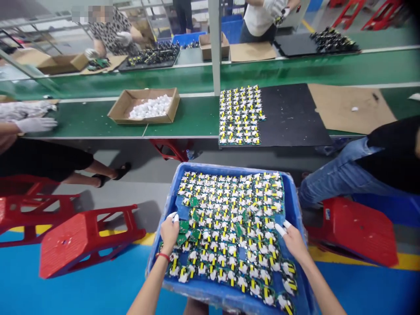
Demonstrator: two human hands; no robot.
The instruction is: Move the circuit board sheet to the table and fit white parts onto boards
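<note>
A blue plastic bin (297, 199) holds many small green circuit boards with white blobs and yellow strips, laid in rows on a blue sheet (183, 211). White covers are on the fingertips of both my hands. At the bin's left side, my left hand (169, 232) pinches the sheet's edge beside some bare green boards (183, 226). Opposite it, my right hand (293, 239) has thumb and fingertips closed at the sheet's right edge. Parts of the sheet lie hidden under the boards.
Beyond the bin, a green bench (197, 116) carries a cardboard box of white pieces (151, 107), more boards (241, 116) and a black mat (292, 113). Red stools (65, 243) (361, 229) flank the bin. People stand or sit left, right and across the bench.
</note>
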